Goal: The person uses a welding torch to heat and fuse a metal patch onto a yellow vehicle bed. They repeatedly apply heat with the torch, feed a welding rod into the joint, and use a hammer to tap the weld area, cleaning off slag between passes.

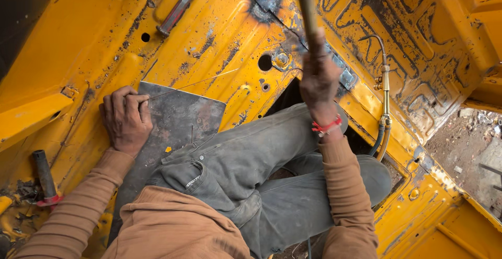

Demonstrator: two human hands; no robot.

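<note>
Item: grey steel sheet [175, 125], flat on the yellow vehicle floor [219, 34], taken here as the landmark; its long axis runs from the upper corners, away from the person, down toward the person's left knee. Left hand [125, 119]: palm down on the sheet's upper left corner, fingers curled around a thin filler rod [193, 83], which leaves the hand and slants up and to the right, just past the sheet's top edge, over bare floor. Right hand [319, 81]: well right of the sheet and above the knees, fist closed around the handle of a gas torch [307, 8]; its tip lies out of frame at the top. Brass valves and hoses [384, 112] hang further right of the sheet. Chisel-like bar [180, 5] lies above the sheet, well apart. Black-handled tool [44, 175] lies to the sheet's left, near the elbow. Nearer hand to the sheet: left, in contact; right stands apart
</note>
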